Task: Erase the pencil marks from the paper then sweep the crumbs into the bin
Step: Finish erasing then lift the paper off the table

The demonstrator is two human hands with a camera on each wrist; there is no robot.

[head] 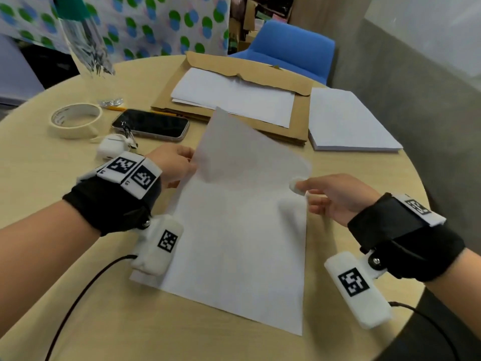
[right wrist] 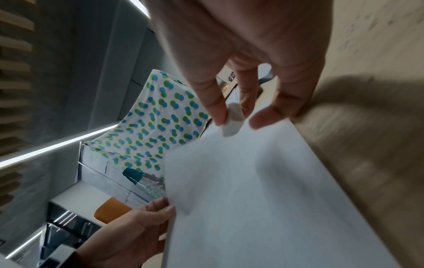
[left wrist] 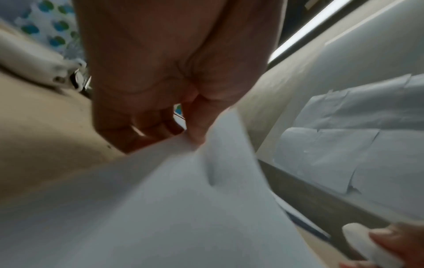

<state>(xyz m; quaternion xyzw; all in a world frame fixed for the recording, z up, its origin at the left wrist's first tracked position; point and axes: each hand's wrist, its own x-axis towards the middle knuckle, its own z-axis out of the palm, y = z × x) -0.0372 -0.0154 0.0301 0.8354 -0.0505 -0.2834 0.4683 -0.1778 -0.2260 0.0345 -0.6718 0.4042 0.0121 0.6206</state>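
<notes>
A white sheet of paper (head: pixel 239 230) lies on the round wooden table (head: pixel 52 204), its far end lifted and curled up. My left hand (head: pixel 179 165) pinches the paper's left edge between thumb and fingers; the same pinch shows in the left wrist view (left wrist: pixel 195 139). My right hand (head: pixel 335 196) holds a small white eraser (head: pixel 295 186) between thumb and forefinger at the paper's right edge, also seen as the eraser (right wrist: pixel 232 121) in the right wrist view. No pencil marks or crumbs are visible on the sheet. No bin is in view.
Behind the sheet lie a brown envelope with white sheets (head: pixel 234 97), a stack of paper (head: pixel 348 121), a phone (head: pixel 151 125), a roll of masking tape (head: pixel 75 119), a white earbud case (head: pixel 113 149) and a pencil (head: pixel 117 108). A blue chair (head: pixel 291 48) stands beyond the table.
</notes>
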